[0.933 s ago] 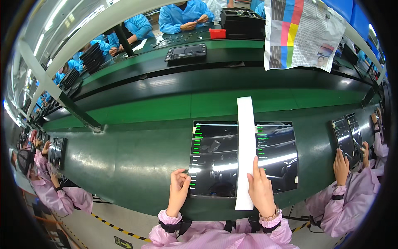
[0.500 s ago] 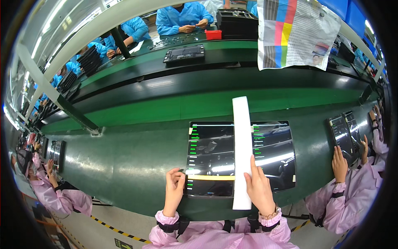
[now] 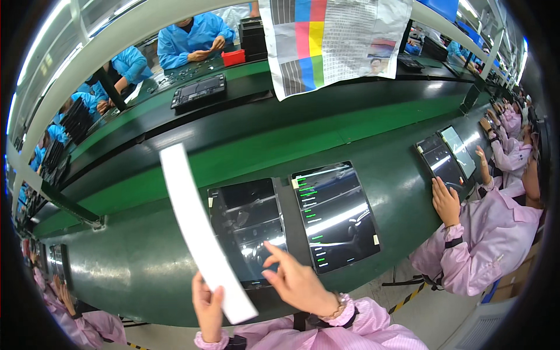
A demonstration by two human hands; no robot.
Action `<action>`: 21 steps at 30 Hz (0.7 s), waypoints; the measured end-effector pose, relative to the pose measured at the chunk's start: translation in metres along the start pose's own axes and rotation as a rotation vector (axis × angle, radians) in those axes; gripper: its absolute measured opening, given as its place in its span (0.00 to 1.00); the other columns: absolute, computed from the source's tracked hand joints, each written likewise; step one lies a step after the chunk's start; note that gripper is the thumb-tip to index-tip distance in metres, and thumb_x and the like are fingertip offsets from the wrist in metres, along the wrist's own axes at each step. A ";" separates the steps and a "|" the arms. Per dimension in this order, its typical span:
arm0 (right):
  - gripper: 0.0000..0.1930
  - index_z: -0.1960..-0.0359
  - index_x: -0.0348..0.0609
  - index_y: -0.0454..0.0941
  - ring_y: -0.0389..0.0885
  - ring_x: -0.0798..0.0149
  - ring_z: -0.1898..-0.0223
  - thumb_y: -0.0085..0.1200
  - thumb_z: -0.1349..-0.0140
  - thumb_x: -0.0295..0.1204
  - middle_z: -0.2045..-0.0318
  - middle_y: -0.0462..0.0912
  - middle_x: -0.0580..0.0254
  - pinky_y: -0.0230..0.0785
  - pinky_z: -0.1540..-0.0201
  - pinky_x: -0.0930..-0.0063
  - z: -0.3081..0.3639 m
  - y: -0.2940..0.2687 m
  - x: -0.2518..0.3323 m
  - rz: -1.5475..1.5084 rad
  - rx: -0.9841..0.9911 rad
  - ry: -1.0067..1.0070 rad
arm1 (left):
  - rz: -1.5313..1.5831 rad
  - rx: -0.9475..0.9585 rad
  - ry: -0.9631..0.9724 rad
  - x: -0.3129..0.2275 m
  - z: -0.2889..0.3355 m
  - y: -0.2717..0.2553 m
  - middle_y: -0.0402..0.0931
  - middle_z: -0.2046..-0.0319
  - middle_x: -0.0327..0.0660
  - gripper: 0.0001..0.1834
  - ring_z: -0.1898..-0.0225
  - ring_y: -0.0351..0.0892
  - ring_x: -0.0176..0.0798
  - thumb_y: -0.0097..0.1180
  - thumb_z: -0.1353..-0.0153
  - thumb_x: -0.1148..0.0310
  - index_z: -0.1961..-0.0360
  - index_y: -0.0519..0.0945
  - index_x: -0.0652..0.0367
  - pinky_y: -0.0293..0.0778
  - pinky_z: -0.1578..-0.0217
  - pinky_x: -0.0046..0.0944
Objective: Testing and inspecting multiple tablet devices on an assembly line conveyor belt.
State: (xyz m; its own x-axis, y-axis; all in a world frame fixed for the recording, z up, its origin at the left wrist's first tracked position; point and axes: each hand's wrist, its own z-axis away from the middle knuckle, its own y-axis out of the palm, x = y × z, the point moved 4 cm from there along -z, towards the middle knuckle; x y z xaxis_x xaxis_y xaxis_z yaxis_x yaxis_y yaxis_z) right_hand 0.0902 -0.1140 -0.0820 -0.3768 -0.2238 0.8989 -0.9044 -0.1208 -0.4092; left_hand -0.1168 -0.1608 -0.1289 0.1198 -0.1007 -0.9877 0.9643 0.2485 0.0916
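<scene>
A long white strip (image 3: 201,227), like card or foam, leans at a slant over the left edge of the left tablet. My left hand (image 3: 208,306) grips its lower end between thumb and fingers. Beside it lies the left tablet (image 3: 245,216), its screen dark with glossy reflections. My right hand (image 3: 300,286) hovers over or touches this tablet's lower right part, index finger stretched out and thumb apart; contact is unclear. Right of it, the second tablet (image 3: 338,216) shows green and white lines of text on black. Small pale tabs stick to both tablets.
All lies on a green bench (image 3: 134,256). At right, a co-worker's hand (image 3: 446,201) rests by another pair of tablets (image 3: 446,154). A printed colour-chart sheet (image 3: 335,44) hangs ahead. Beyond runs a rail with a black device (image 3: 198,92) and a red box (image 3: 233,57).
My view has turned right. The white strip has moved left off the gap between the tablets, now in my left hand. The left screen's text and yellow bar are gone; my right hand left the strip.
</scene>
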 end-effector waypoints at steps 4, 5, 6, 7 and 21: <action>0.14 0.53 0.37 0.67 0.79 0.56 0.75 0.51 0.39 0.27 0.69 0.78 0.56 0.70 0.74 0.66 -0.012 -0.055 -0.025 0.273 -0.199 0.024 | -0.093 -0.203 0.143 -0.001 -0.021 -0.050 0.74 0.52 0.46 0.28 0.53 0.75 0.34 0.47 0.38 0.77 0.37 0.56 0.70 0.69 0.52 0.30; 0.12 0.56 0.36 0.67 0.79 0.55 0.73 0.50 0.40 0.26 0.69 0.78 0.55 0.70 0.72 0.66 -0.016 -0.067 -0.030 0.354 -0.275 0.010 | -0.158 -0.174 0.216 -0.002 -0.023 -0.057 0.73 0.50 0.45 0.24 0.54 0.74 0.31 0.45 0.35 0.75 0.39 0.61 0.71 0.69 0.55 0.28; 0.12 0.56 0.35 0.67 0.79 0.54 0.71 0.50 0.40 0.25 0.69 0.78 0.55 0.70 0.70 0.65 -0.022 -0.077 -0.035 0.401 -0.290 -0.005 | -0.277 -0.210 0.051 0.003 -0.026 -0.068 0.74 0.58 0.42 0.24 0.59 0.72 0.30 0.48 0.37 0.74 0.40 0.64 0.69 0.68 0.58 0.30; 0.11 0.57 0.35 0.67 0.79 0.54 0.69 0.50 0.41 0.24 0.68 0.78 0.54 0.71 0.67 0.65 -0.026 -0.086 -0.040 0.458 -0.338 -0.012 | -0.366 -0.163 0.032 0.005 -0.027 -0.072 0.75 0.65 0.38 0.24 0.64 0.70 0.30 0.52 0.39 0.73 0.42 0.67 0.67 0.68 0.62 0.31; 0.21 0.48 0.32 0.60 0.65 0.56 0.40 0.44 0.45 0.18 0.46 0.73 0.53 0.45 0.34 0.57 -0.043 -0.090 -0.065 0.648 -0.187 -0.048 | -0.957 -0.035 0.053 0.005 -0.025 -0.053 0.64 0.74 0.40 0.20 0.72 0.65 0.36 0.57 0.45 0.74 0.49 0.74 0.64 0.66 0.69 0.35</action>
State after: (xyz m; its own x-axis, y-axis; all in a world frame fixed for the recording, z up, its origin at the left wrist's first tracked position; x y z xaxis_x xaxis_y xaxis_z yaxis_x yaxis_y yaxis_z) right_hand 0.1879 -0.0473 -0.0966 -0.8492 -0.2377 0.4715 -0.5199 0.2209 -0.8252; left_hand -0.1730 -0.1507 -0.1416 -0.7265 -0.2322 -0.6468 0.6403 0.1129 -0.7597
